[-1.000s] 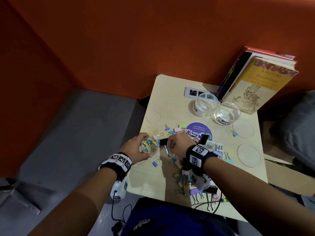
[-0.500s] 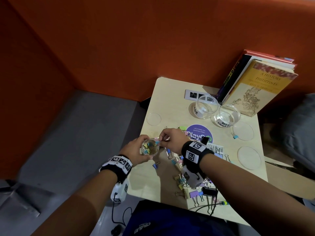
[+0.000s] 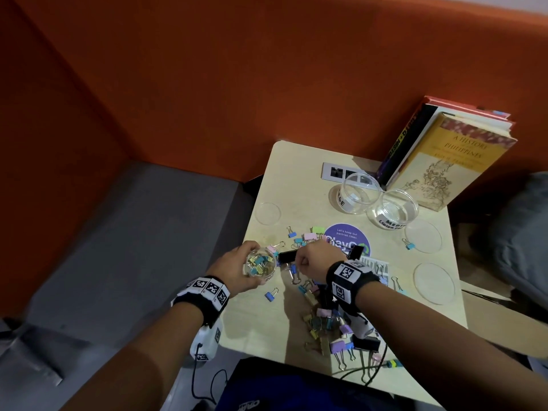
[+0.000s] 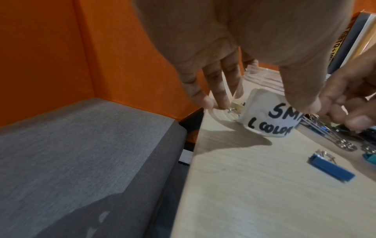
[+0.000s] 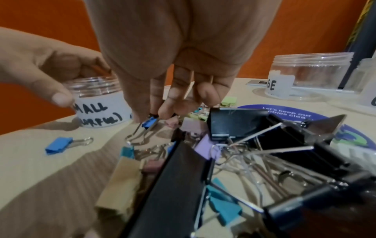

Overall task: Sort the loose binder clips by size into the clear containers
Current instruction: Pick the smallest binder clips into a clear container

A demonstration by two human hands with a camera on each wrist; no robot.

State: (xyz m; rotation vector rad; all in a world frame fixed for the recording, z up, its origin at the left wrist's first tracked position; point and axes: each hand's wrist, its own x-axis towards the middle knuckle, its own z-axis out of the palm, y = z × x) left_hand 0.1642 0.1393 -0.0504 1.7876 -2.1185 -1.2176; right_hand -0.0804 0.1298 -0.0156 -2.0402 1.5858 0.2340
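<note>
- Blue clip (image 5: 150, 123) pinched in right hand (image 3: 312, 259) fingertips, just beside the jar, ready to drop in.
- Left hand (image 3: 234, 269) fingers curl round small jar (image 5: 99, 103), steadying it on the table (image 3: 296, 179).

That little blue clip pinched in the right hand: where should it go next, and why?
Probably a short carry left to drop it into the small jar. The right hand pinches a small blue clip just above the table, and the left hand holds that jar, labelled for small colourful clips, right beside it.
</note>
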